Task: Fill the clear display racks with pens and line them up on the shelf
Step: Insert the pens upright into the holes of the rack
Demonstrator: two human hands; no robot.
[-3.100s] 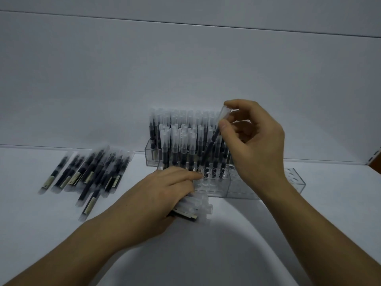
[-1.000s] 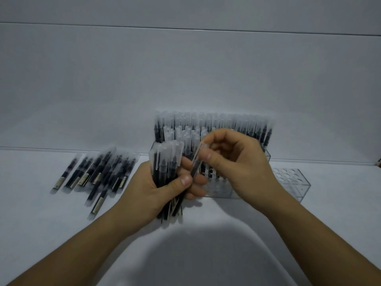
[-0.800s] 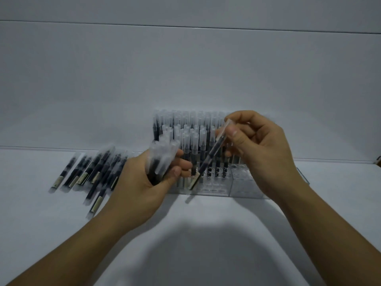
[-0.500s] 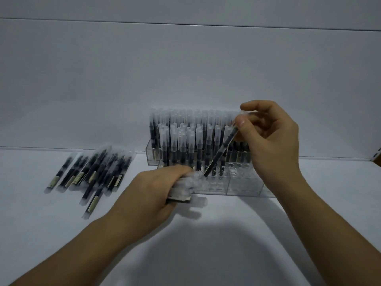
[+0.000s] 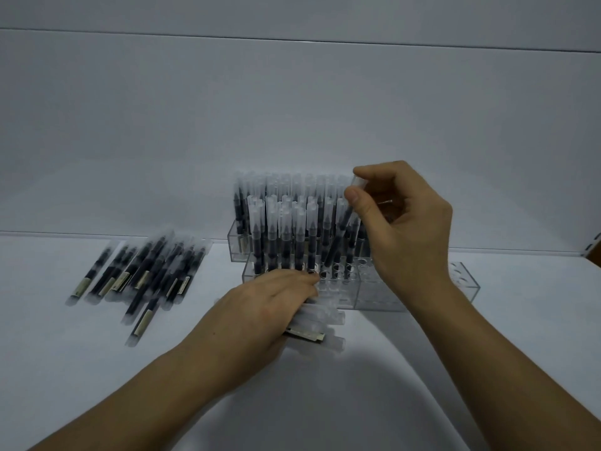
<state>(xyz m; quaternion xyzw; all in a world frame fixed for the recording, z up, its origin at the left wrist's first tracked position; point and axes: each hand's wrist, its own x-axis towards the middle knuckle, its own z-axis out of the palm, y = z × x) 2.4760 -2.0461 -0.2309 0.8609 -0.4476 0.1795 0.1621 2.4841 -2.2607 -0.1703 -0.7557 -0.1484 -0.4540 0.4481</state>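
A clear display rack (image 5: 374,296) stands at the middle of the white shelf, its left part filled with upright black pens in frosted caps, its right holes open. Behind it a second rack (image 5: 235,244) is full of pens. My right hand (image 5: 403,229) pinches one pen (image 5: 338,242) by its cap, tilted, its lower tip over the front rack's holes. My left hand (image 5: 270,314) rests on the shelf in front of the rack and grips a bundle of pens (image 5: 320,323) lying sideways.
A loose pile of pens (image 5: 143,275) lies flat on the shelf (image 5: 520,336) to the left. The back wall rises close behind the racks. A shelf bracket (image 5: 593,245) shows at the far right edge.
My right hand has brought the single pen further down into the front rack's row. My left hand with the bundle has stayed low on the shelf in front of the rack.
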